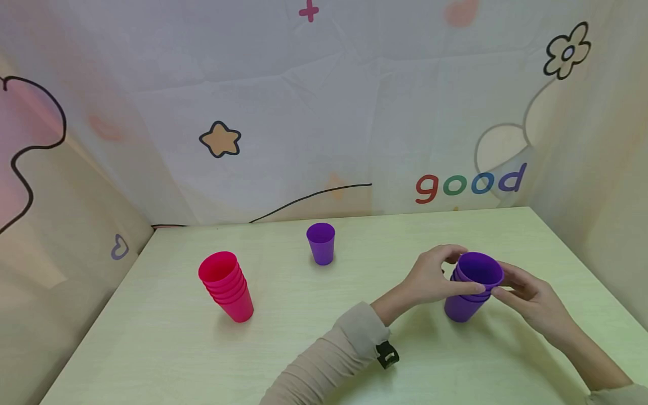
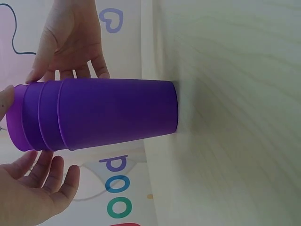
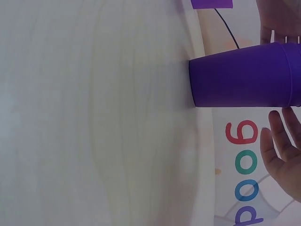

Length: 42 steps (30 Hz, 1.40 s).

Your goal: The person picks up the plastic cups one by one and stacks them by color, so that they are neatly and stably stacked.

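A stack of purple cups (image 1: 463,306) stands on the table at the right, slightly tilted in the head view, its several rims nested close together. My left hand (image 1: 430,278) holds the upper cup (image 1: 481,270) from the left, thumb across its front and fingers behind. From the right, my right hand (image 1: 536,304) holds the same rim between thumb and fingers. The left wrist view shows the stack (image 2: 117,110) between both hands, its base at the tabletop. In the right wrist view the stack's upper end is cut off.
A single purple cup (image 1: 322,247) stands upright near the table's back edge. To the left is a stack of red cups (image 1: 235,298). A printed cloth (image 1: 304,140) hangs behind the pale wooden table (image 1: 177,365). A black band (image 1: 387,354) shows by the left sleeve.
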{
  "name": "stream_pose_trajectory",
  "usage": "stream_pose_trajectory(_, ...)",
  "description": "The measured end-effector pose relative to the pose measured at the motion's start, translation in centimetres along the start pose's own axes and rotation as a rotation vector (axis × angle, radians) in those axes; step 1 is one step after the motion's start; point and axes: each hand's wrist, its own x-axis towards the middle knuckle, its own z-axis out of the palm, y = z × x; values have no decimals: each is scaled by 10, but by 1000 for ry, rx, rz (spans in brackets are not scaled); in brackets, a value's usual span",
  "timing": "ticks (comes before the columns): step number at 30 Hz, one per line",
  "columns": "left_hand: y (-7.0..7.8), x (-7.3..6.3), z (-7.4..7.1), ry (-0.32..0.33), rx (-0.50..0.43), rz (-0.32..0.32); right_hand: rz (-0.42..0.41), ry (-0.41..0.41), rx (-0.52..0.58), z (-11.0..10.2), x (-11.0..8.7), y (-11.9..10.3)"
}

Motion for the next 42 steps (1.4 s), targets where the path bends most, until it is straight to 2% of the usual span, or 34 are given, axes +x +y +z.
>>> stream_pose_trajectory(5, -1, -5, -4, 3, -51, -39, 4, 33, -36, 1, 0, -4)
stream_pose_trajectory(13, -11, -22, -19, 40, -71, -8, 18, 113, -82, 2, 0, -11)
stream_pose_trajectory(17, -18, -33, -30, 55, -77, 18, 53, 135, -111, 4, 0, -13)
stream_pose_trajectory(24, -36, -54, -51, 131, -95, 38, 105, 151, -121, 6, 0, -16)
stream_pose_trajectory(31, -50, -69, -72, 217, -125, 13, 74, 158, -8, 7, 1, -15)
stream_pose_trajectory(38, -52, -78, -89, 244, -134, -11, 95, 159, -88, 9, 2, -16)
stream_pose_trajectory(42, -57, -83, -99, 276, -128, -12, 102, 158, -87, 11, 3, -17)
